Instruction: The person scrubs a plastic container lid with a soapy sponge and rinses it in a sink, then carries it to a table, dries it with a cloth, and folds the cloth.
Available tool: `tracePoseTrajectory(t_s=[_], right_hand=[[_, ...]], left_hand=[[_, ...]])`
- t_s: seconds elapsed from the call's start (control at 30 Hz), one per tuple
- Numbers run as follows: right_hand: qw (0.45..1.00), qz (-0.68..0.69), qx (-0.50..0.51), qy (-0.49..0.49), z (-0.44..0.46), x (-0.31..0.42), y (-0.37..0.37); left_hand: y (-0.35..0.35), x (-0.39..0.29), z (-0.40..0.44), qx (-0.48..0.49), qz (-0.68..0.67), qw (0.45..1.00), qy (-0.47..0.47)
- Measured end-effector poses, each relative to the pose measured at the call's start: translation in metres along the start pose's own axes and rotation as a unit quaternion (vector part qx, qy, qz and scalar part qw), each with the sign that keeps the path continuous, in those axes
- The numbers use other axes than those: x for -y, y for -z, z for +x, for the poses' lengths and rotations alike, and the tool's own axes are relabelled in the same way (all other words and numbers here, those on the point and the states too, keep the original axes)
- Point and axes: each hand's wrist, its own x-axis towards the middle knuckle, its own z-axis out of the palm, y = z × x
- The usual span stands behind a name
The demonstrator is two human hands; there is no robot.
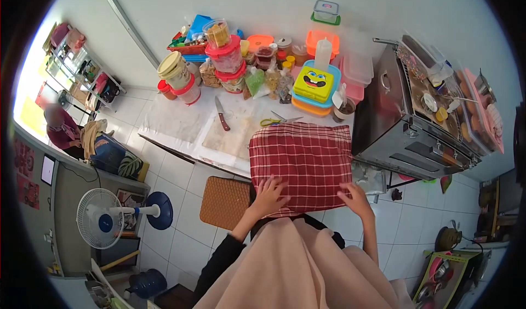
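Note:
A red checked cloth (pixel 301 163) lies bulging over something at the front edge of the white table (pixel 178 123) and hangs down toward my lap. On its lower left part rests my left hand (pixel 269 195), fingers spread. My right hand (pixel 355 198) touches the cloth's lower right edge, its fingers apart. What the cloth covers is hidden. Just behind the cloth are scissors with yellow-green handles (pixel 271 121). A knife with a brown handle (pixel 223 120) lies to the left of the cloth.
Stacked tubs (pixel 224 59), bags and a yellow character box (pixel 313 84) stand along the wall. At right is a metal oven (pixel 383 98). A woven stool (pixel 224 199) and a fan (pixel 101 218) are at left. Another person (pixel 63 128) sits far left.

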Motion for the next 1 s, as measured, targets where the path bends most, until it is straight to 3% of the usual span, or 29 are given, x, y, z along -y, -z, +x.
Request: tracePoseTrajectory(t_s=[0.07,0.13,0.17,0.23,0.4,0.6,0.73,0.87,1.0], right_hand=[[0.986,-0.103,-0.105,0.082,0.036,-0.021,-0.034],[0.968,-0.185,-0.155,0.071,0.065,-0.029,-0.064],[0.941,-0.264,-0.203,0.062,0.074,-0.030,-0.073],[0.934,-0.287,-0.204,0.058,0.079,-0.031,-0.087],[0.930,-0.302,-0.189,0.097,0.083,-0.030,-0.096],[0.936,-0.297,-0.144,0.124,0.090,-0.025,-0.098],[0.941,-0.286,-0.095,0.157,0.083,-0.033,-0.089],[0.944,-0.285,-0.125,0.112,0.070,-0.032,-0.073],[0.940,-0.286,-0.174,0.068,0.079,-0.034,-0.075]], left_hand=[[-0.023,0.002,0.036,-0.041,0.020,0.999,0.005],[-0.043,0.008,0.066,-0.211,0.050,0.974,0.058],[-0.053,0.014,0.073,-0.211,0.049,0.975,0.056],[-0.061,0.025,0.086,-0.236,0.120,0.961,0.085],[-0.074,0.002,0.089,-0.204,0.114,0.971,0.060],[-0.096,-0.032,0.110,-0.113,0.077,0.985,-0.103],[-0.075,-0.013,0.106,-0.084,0.001,0.988,-0.126],[-0.051,0.018,0.087,-0.129,0.043,0.990,-0.035],[-0.051,0.020,0.091,-0.160,0.097,0.982,-0.022]])
